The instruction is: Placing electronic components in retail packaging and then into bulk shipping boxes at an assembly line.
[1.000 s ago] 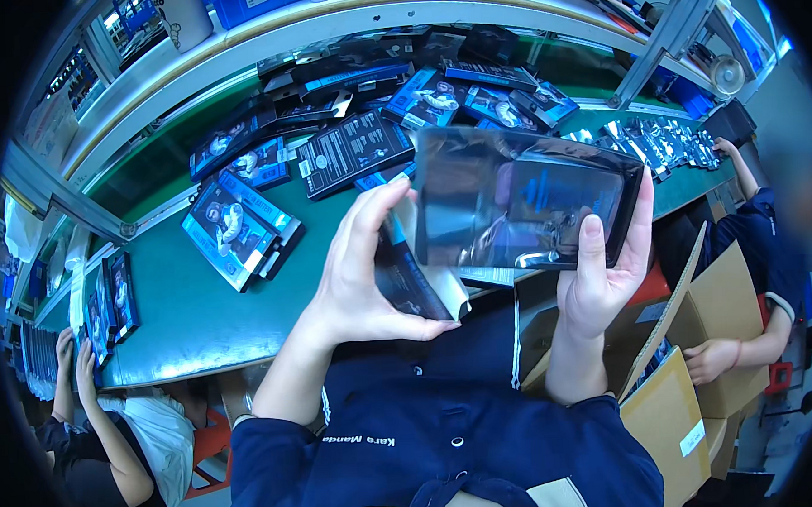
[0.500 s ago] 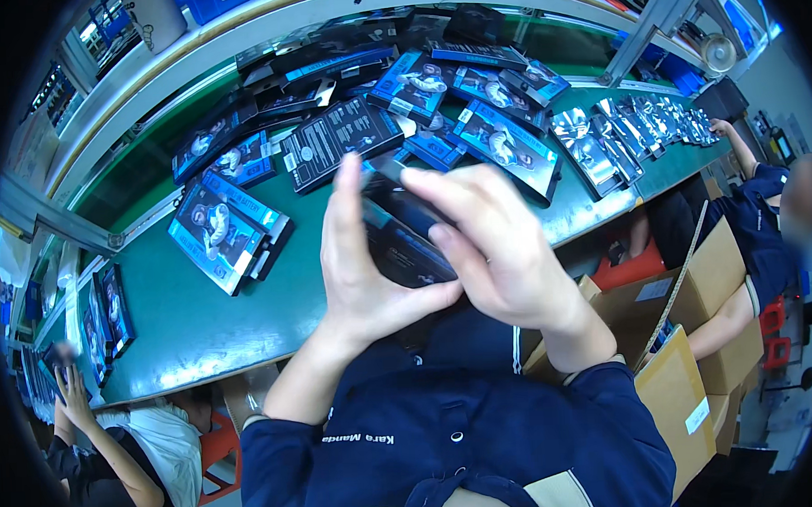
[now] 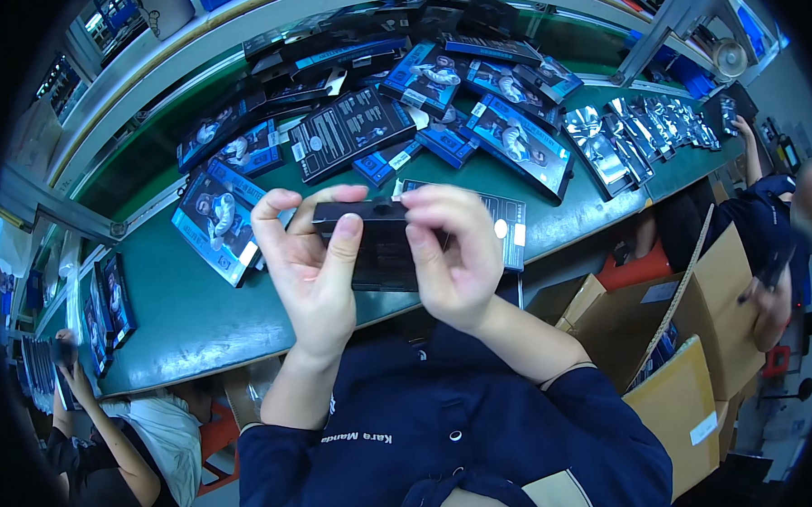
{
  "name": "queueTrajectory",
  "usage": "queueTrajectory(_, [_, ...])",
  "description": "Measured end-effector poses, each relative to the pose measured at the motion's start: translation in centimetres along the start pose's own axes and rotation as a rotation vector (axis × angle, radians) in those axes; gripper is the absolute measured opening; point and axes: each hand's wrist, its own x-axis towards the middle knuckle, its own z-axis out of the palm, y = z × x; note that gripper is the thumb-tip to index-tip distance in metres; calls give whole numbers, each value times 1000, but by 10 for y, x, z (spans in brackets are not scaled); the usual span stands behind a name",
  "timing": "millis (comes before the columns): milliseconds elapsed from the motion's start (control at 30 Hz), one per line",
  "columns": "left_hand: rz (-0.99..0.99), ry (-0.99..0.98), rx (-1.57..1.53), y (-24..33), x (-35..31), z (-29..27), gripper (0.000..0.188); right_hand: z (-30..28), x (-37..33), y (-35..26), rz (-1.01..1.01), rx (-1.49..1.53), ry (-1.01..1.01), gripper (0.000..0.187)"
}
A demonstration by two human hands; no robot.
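Note:
Both my hands grip a flat black box (image 3: 381,265) in front of my chest, over the table's near edge. Its narrow side faces up, with a small dark tab or notch at the middle. My left hand (image 3: 312,271) pinches the left end, thumb on the near face and fingers behind. At the other end my right hand (image 3: 456,256) is closed the same way, slightly blurred. Another dark printed box (image 3: 514,226) shows behind my right hand, partly hidden by it.
Black-and-blue printed boxes (image 3: 355,133) lie heaped on the green table (image 3: 183,331). Shiny silver packs (image 3: 596,145) stand in a row at right. An open cardboard carton (image 3: 676,414) is beside me at right. Co-workers sit at both sides. A shelf edge (image 3: 260,29) runs along the back.
The box in my hands has turned from a tilt to narrow side up. My left hand has moved left, and a printed box now shows behind my right hand. The right co-worker's near arm has moved.

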Motion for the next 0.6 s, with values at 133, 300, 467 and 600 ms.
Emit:
queueTrajectory(133, [161,2,178,-6,1,-7,16,7,10,-21,527,602,114,24])
queueTrajectory(300, [355,-145,157,-20,0,-28,22,6,-14,7,36,254,-22,38])
queueTrajectory(467, [-302,-691,279,-19,-21,-72,102,13,-33,1,444,500,90,49])
queueTrajectory(600, [-148,-566,460,0,-53,-75,120,14,-24,9,470,312,-281,65])
